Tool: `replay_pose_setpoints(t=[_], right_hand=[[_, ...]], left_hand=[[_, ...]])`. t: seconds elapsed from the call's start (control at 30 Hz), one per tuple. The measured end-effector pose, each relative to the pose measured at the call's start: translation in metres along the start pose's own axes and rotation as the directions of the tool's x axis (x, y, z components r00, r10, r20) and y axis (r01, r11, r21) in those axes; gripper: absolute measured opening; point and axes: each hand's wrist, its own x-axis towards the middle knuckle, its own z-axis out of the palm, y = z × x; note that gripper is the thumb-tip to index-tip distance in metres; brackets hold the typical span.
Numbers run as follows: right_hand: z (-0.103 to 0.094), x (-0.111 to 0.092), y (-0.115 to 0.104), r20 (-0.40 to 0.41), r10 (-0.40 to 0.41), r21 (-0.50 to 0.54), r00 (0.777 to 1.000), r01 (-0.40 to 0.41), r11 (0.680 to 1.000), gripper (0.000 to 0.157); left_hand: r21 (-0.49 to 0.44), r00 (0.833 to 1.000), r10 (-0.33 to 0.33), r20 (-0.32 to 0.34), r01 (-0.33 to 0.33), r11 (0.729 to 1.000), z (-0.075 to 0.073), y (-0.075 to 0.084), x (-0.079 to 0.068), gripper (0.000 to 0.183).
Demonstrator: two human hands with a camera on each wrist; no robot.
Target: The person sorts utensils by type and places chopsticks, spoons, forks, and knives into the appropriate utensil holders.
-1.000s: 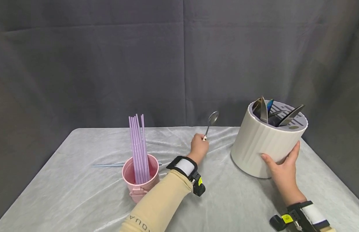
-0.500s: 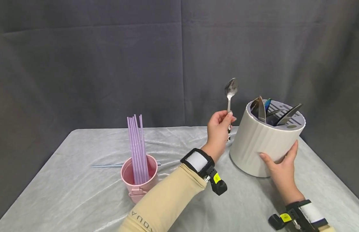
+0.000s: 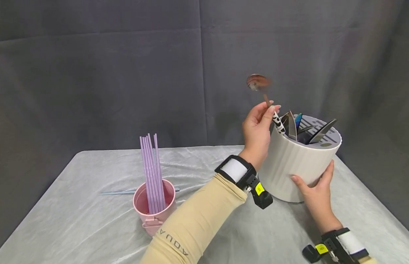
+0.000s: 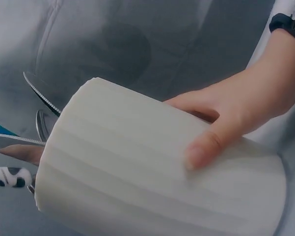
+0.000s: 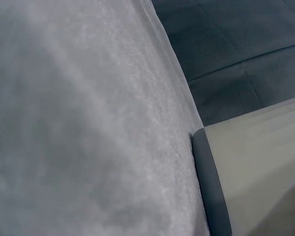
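My left hand (image 3: 258, 132) pinches a metal spoon (image 3: 257, 81) with a black-and-white spotted handle. The bowl points up and leftward, and the handle's end is at the left rim of a ribbed white utensil holder (image 3: 296, 165). In the left wrist view the spotted handle (image 4: 10, 177) shows beside the holder's top, near several metal utensils. My right hand (image 3: 318, 198) grips the holder's lower front, thumb and fingers spread around its side. The holder leans a little. Knife blades (image 3: 291, 124) and other utensils stand in its slotted grey top.
Left of the left forearm stands a pink bucket (image 3: 148, 220) holding several lilac sticks (image 3: 152, 174). Behind it a pale blue stick (image 3: 116, 193) lies on the grey cloth-covered table (image 3: 75, 220). A dark curtain (image 3: 125, 73) hangs at the back.
My left hand has lifted the spoon from near the table, carrying it right and up to the holder's rim. The spoon now tilts leftward. My right hand keeps its grip on the holder.
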Motion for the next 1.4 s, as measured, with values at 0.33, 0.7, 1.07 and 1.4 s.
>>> replay_pose_setpoints(t=[0.33,0.7,1.07,1.4], right_hand=[[0.004,-0.002,-0.002,-0.001,-0.029,0.017,1.000,0.029,0.999,0.112],[0.006,-0.001,-0.003,0.030,0.033,-0.017,0.999,-0.033,0.999,0.114],[0.011,0.005,0.000,0.038,-0.002,-0.003,0.999,0.002,1.000,0.114],[0.004,0.008,0.004,0.027,0.009,0.010,1.000,-0.009,1.000,0.112]], left_hand=[[0.345,0.985,0.119,0.127,-0.157,0.926,-0.002,-0.017,0.001,0.018],[0.615,0.986,0.098,0.137,-0.162,0.772,-0.001,-0.023,0.001,0.013],[0.673,0.989,0.033,0.145,-0.123,0.729,-0.006,-0.017,0.004,0.019],[0.655,0.987,0.000,0.161,-0.107,0.748,-0.021,-0.014,-0.007,0.022]])
